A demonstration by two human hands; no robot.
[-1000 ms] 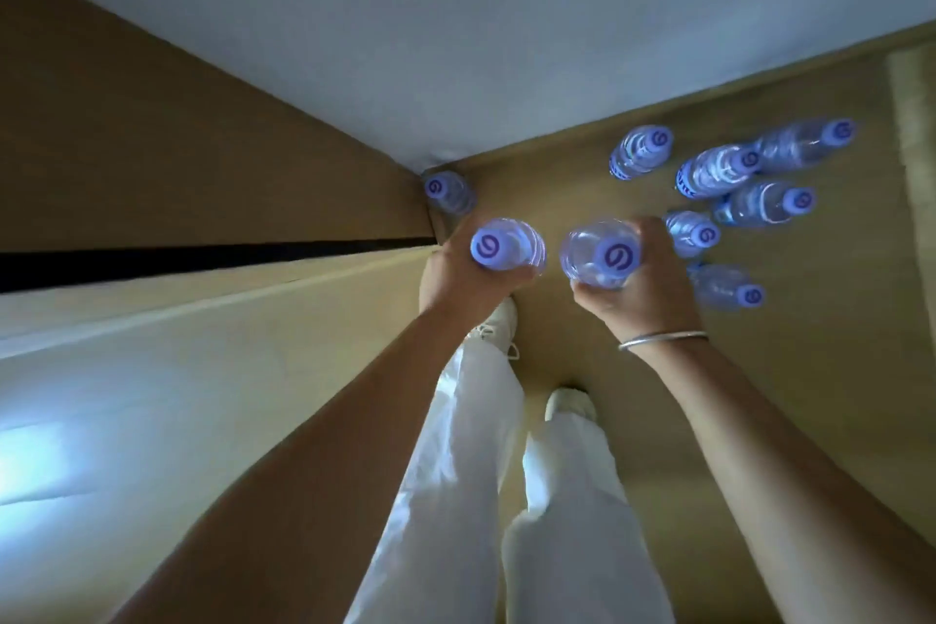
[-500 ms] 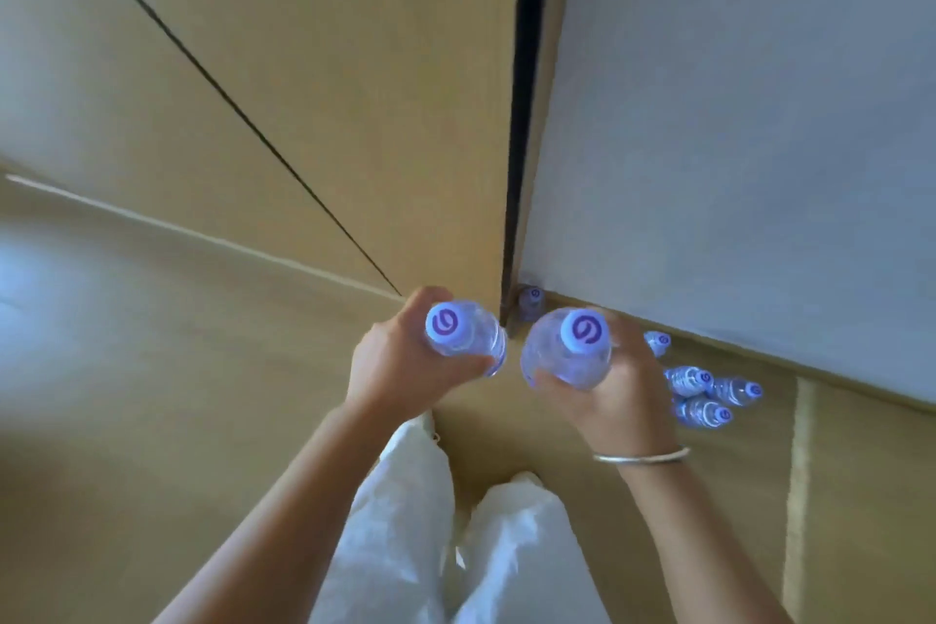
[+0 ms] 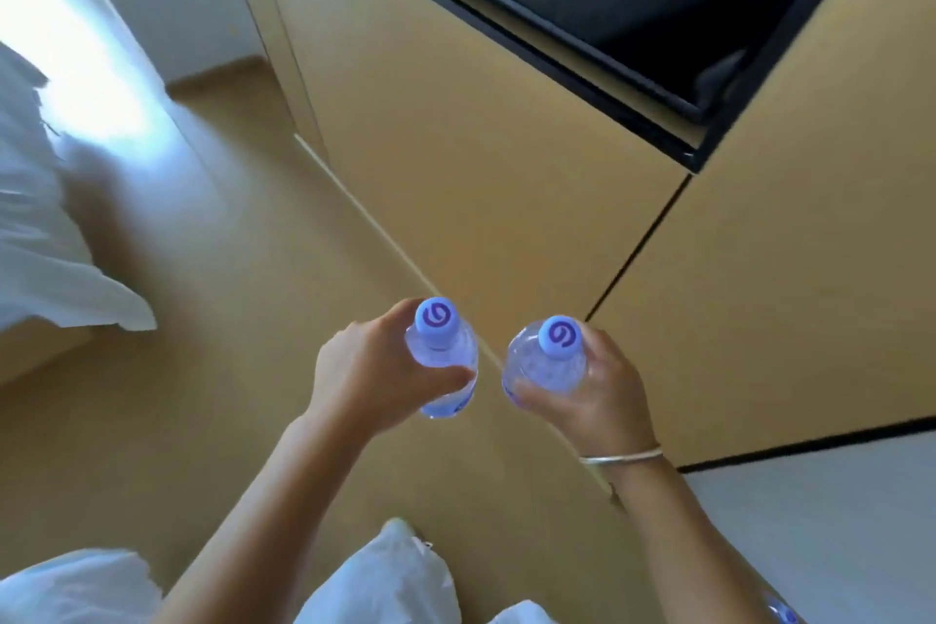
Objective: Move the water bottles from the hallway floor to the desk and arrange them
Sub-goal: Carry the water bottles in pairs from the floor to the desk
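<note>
Person turned from floor stash toward room: left hand (image 3: 364, 370) grips bottle (image 3: 445, 360), right hand (image 3: 602, 385) grips second bottle (image 3: 547, 360); carry under way, desk unseen.

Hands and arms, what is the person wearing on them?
Both forearms are bare, with no sleeves or gloves in view. The right hand has a thin silver bangle round its wrist. The left hand and wrist show no jewellery.
</note>
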